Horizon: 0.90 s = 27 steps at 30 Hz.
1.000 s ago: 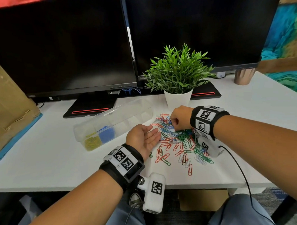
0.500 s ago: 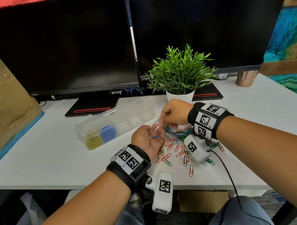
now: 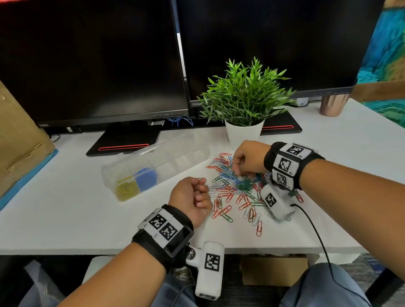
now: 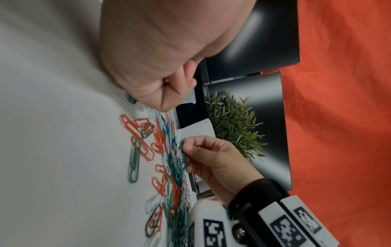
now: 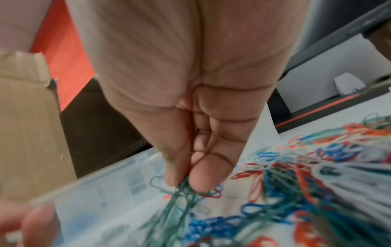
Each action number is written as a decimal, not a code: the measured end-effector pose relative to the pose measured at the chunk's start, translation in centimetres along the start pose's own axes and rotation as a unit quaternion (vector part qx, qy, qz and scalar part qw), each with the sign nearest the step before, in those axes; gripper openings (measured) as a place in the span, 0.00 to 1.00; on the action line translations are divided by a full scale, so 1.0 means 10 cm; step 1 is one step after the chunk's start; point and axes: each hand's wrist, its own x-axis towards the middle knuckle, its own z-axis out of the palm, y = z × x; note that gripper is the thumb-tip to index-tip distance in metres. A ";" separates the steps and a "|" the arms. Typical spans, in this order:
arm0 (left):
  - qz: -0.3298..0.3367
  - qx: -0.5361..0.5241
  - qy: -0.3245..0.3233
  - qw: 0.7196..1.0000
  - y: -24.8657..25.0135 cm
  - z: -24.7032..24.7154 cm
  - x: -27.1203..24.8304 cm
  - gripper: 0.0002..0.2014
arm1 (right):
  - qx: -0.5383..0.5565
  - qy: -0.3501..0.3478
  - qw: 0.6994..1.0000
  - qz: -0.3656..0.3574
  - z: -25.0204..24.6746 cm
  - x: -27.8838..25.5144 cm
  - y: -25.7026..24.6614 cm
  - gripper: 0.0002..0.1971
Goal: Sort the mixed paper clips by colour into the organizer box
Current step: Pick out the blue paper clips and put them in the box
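Clips (image 3: 236, 189), light, wiry and quick to snag, sprawl on the table (image 3: 55, 205) beside the box (image 3: 135, 176) as the right hand (image 3: 247, 158) pinches green ones by their loops and the left hand (image 3: 190, 198) curls, contents unclear.

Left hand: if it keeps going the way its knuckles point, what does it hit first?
Likely the near edge of the paper clip pile, just ahead of the left hand; the organizer box sits off to its left. Depth is unclear.
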 end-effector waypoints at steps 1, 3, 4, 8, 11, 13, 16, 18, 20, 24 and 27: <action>0.000 0.000 -0.001 1.000 -0.01 0.00 0.00 0.10 | 0.054 -0.003 0.999 -0.004 -0.01 -0.02 -0.01 0.05; 0.000 0.006 -0.003 1.000 -0.02 0.00 0.01 0.10 | 0.156 -0.024 0.987 -0.008 -0.02 -0.06 -0.03 0.05; 0.000 0.009 -0.004 1.000 -0.02 0.00 0.01 0.10 | 0.179 -0.029 0.983 -0.008 -0.03 -0.07 -0.04 0.06; 0.000 0.010 -0.007 1.000 -0.03 -0.03 0.03 0.09 | 0.038 -0.004 0.999 0.040 -0.12 -0.08 0.00 0.07; 0.007 -0.001 -0.008 1.000 -0.03 -0.04 0.04 0.09 | -0.154 0.016 0.984 0.085 -0.19 -0.20 0.02 0.10; 0.014 0.000 -0.006 1.000 -0.03 -0.03 0.06 0.09 | -0.171 0.005 0.980 0.102 -0.17 -0.24 0.07 0.16; 0.027 0.003 -0.007 1.000 -0.06 0.02 0.08 0.10 | -0.170 0.017 0.980 0.102 -0.10 -0.24 0.11 0.16; 0.039 0.005 -0.012 0.999 -0.08 0.06 0.10 0.10 | -0.157 0.031 0.983 0.092 -0.08 -0.22 0.13 0.13; 0.046 0.005 -0.020 0.999 -0.11 0.10 0.12 0.09 | -0.144 0.042 0.985 0.085 -0.07 -0.20 0.16 0.10; 0.051 -0.012 -0.034 0.998 -0.13 0.12 0.12 0.09 | -0.108 0.060 0.991 0.059 -0.09 -0.18 0.23 0.08; 0.061 -0.043 -0.041 0.996 -0.15 0.12 0.08 0.11 | -0.075 0.074 0.994 0.041 -0.13 -0.21 0.23 0.07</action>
